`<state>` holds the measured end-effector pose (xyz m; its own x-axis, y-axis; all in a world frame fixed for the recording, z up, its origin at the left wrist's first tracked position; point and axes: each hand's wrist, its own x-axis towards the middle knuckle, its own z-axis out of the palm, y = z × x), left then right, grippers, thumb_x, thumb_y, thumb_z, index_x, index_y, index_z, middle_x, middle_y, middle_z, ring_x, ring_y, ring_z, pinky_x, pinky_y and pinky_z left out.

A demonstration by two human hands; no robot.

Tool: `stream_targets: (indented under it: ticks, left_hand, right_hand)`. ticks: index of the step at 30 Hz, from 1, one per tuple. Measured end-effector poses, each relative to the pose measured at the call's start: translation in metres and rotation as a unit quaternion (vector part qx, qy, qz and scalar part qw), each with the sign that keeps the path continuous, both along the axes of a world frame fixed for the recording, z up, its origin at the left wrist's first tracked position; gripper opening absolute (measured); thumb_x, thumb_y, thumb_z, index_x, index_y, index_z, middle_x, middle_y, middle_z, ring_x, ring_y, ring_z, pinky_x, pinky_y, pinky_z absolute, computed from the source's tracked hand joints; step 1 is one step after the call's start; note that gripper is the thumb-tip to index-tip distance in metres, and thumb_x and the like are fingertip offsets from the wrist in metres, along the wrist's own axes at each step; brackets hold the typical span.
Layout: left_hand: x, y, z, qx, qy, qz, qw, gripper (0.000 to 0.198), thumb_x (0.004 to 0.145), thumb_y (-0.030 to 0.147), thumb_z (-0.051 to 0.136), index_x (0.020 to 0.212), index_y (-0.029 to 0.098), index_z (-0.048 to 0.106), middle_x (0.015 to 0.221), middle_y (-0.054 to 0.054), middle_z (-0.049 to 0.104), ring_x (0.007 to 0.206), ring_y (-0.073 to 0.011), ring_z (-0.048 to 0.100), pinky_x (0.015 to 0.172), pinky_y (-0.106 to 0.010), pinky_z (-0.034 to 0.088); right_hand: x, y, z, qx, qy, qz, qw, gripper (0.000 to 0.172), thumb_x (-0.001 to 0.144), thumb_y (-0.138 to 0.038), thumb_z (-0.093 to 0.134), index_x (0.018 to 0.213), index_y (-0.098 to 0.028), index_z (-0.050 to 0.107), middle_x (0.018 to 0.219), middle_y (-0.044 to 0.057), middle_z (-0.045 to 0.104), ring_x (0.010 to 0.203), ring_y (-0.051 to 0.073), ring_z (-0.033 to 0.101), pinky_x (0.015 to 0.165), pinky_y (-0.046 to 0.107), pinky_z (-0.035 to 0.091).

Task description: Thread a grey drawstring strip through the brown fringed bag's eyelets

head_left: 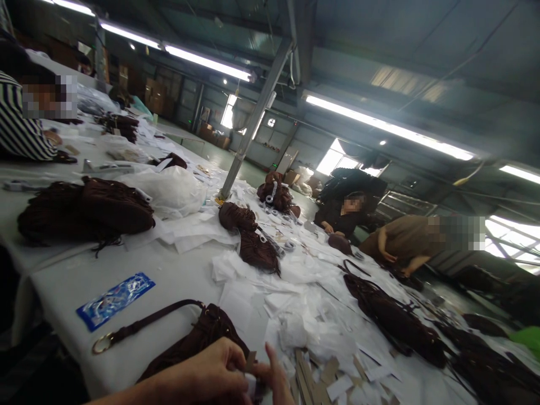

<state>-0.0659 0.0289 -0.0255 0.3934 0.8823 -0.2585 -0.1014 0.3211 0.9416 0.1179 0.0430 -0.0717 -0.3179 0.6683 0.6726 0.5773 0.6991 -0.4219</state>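
My left hand reaches in from the bottom edge, its fingers closed in a pinch around a small white piece. A short brown strip sticks up by its fingertips. My right hand meets it there, one finger raised and the others curled toward the white piece; what they grip is hidden, and the hand is cut off by the frame. Partly under my left hand lies a dark brown handbag, its strap stretched left and ending in a gold ring.
Left of the handbag is a blue printed packet. Grey-brown card strips and white paper litter the white table. More brown bags lie around. A metal post rises mid-table. Co-workers lean over the far side.
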Motion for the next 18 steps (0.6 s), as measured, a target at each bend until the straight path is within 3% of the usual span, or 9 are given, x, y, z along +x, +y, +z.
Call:
stream_targets:
  ticks: [2,5,8,11,15,18]
  left_hand:
    - [-0.002,-0.003,0.001,0.015,0.046,0.005,0.999,0.017,0.063,0.022,0.064,0.078,0.015,0.063,0.064,0.003,0.059,0.052,-0.0125,0.054,0.045,-0.020,0.038]
    - [-0.003,-0.007,0.003,0.074,0.077,0.001,0.994,0.013,0.066,0.020,0.060,0.078,0.016,0.063,0.071,0.002,0.060,0.056,-0.0131,0.056,0.045,-0.020,0.040]
    - [-0.002,-0.008,0.002,0.102,0.086,0.013,0.991,0.014,0.068,0.024,0.062,0.079,0.015,0.063,0.075,0.000,0.061,0.058,-0.0142,0.058,0.044,-0.019,0.042]
    - [0.003,-0.005,-0.007,0.093,0.081,0.046,0.991,0.022,0.068,0.033,0.065,0.079,0.014,0.061,0.066,0.001,0.058,0.050,-0.0138,0.055,0.038,-0.020,0.042]
    - [0.014,-0.001,-0.024,0.033,0.015,0.095,0.995,0.028,0.067,0.040,0.068,0.076,0.016,0.057,0.048,0.006,0.050,0.039,-0.0122,0.049,0.035,-0.021,0.042]
    - [0.018,0.001,-0.031,-0.033,-0.064,0.112,0.991,0.027,0.063,0.037,0.071,0.071,0.015,0.056,0.051,0.003,0.055,0.042,-0.0134,0.053,0.035,-0.023,0.046]
  right_hand:
    - [0.006,0.003,0.015,-0.111,0.004,0.045,0.993,0.053,0.094,-0.040,0.042,0.142,-0.019,0.031,0.074,0.000,0.069,0.062,0.016,0.067,0.061,0.025,0.053]
    - [0.010,0.007,0.040,-0.154,-0.097,0.105,0.978,0.021,0.091,-0.026,0.050,0.107,-0.023,0.063,0.074,-0.001,0.068,0.067,0.014,0.067,0.063,0.020,0.052]
    - [0.007,0.008,0.052,-0.080,-0.157,0.093,0.980,0.018,0.089,-0.020,0.050,0.084,-0.024,0.067,0.076,0.001,0.069,0.071,0.015,0.066,0.063,0.022,0.050]
    - [0.002,0.006,0.049,0.020,-0.180,0.088,0.979,0.021,0.090,-0.016,0.047,0.088,-0.025,0.066,0.076,0.000,0.069,0.068,0.015,0.065,0.064,0.026,0.047]
    - [0.001,0.006,0.042,0.090,-0.196,0.096,0.972,0.023,0.088,-0.012,0.043,0.089,-0.023,0.063,0.077,0.000,0.070,0.067,0.015,0.066,0.061,0.027,0.046]
    - [0.007,0.007,0.041,0.139,-0.236,0.107,0.956,0.023,0.087,-0.012,0.046,0.099,-0.022,0.063,0.085,0.003,0.073,0.076,0.017,0.069,0.066,0.028,0.048]
